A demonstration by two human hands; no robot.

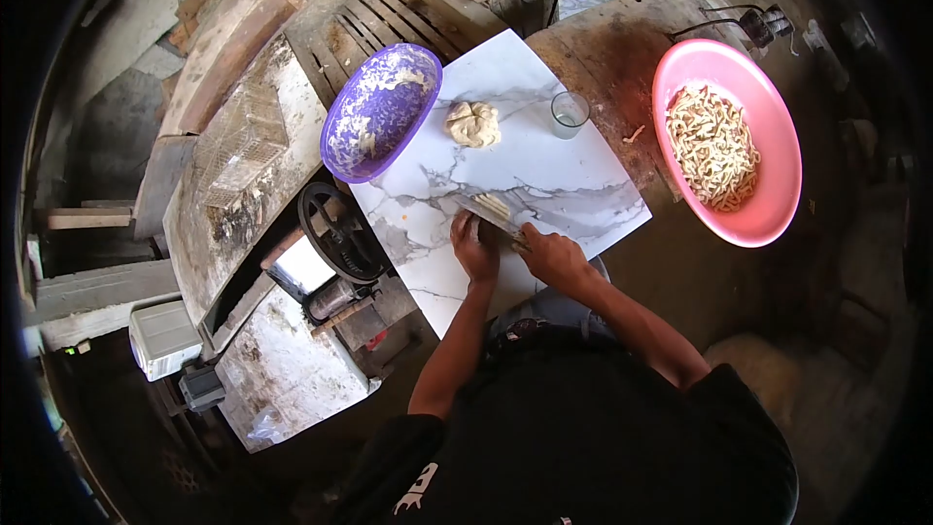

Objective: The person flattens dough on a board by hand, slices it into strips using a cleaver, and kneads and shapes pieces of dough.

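Surface: white worktop [593,190] with grey marble veining, set cornerwise in a cluttered room of worn boards and stained slabs. Bearings are from its centre, 12 o'clock facing away from the person. Purple basin [372,122], smeared with pale residue, at 10, overlapping the edge; dough lump [472,124] at 11; clear glass [570,115] between 1 and 2. Off the surface, pink basin [780,170] near 3, holding many short dough pieces [714,148]; black handwheel [340,231] near 8.

Knife [484,210]: on the near part of the worktop, just short of centre. Its long axis runs from 10 to 4, tip towards 10, handle towards 4. Pale dough strips [494,203] lie along the blade's far side.

Right hand [552,258]: fingers closed around the handle. Left hand [474,245]: fingers bent, beside the blade towards its tip; whether its grip pinches anything cannot be told.
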